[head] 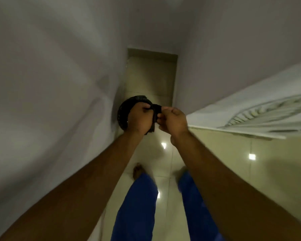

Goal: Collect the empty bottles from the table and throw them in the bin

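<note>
Corridor: narrow passage is being walked through, with pale walls [42,84] close on the left and far right, a glossy tiled floor [165,159] below, and a closed-looking doorway [151,75] at the far end.
Bed edge: a white patterned sheet [259,115] is being seen on the right, near the right arm.
Bin: a dark round basket-like bin [124,110] is standing on the floor at the far left, against the wall; it is partly hidden by the left hand.
Left hand [141,119]: it is being closed around a dark, soft-looking thing [156,108], held above the bin area.
Right hand [174,120]: its fingers are being pinched on the same dark thing from the right side.
Dark thing: blurred; possibly a bag, but what it is cannot be told.
Bottles: none are being shown, and no table is in view.
Step in hand (judged): the dark thing is probably being opened or arranged at the bin.
Advice: both edges should be held firmly and pulled apart evenly, directly over the bin mouth.
Risk: the light is poor, so the grip may be slipping unnoticed.
</note>
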Demonstrator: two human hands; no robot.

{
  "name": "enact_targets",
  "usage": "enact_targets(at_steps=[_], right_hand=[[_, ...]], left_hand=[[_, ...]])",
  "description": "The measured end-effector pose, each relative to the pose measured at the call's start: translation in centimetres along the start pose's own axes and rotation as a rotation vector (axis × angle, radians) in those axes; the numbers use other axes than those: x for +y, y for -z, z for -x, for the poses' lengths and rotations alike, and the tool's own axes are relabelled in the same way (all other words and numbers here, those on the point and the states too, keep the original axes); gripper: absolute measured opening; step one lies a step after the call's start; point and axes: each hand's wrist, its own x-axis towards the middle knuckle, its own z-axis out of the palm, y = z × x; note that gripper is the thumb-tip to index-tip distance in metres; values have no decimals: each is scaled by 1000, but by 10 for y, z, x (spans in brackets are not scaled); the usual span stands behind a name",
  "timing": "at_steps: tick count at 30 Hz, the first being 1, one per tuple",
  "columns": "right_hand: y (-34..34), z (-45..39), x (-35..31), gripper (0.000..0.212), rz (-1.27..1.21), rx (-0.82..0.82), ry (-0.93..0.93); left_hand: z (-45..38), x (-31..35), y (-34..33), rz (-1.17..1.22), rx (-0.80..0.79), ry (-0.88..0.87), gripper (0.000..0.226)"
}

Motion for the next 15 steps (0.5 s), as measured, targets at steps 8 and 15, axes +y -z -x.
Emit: enact_targets(at_steps=[8,15], right_hand=[[164,224,-62,9,-327,231,173],[314,401,5,7,-524,552,377]], left_hand=[[211,144,-19,-132,-298,-369,23],[409,167,-113,-181,-695,-605,18]])
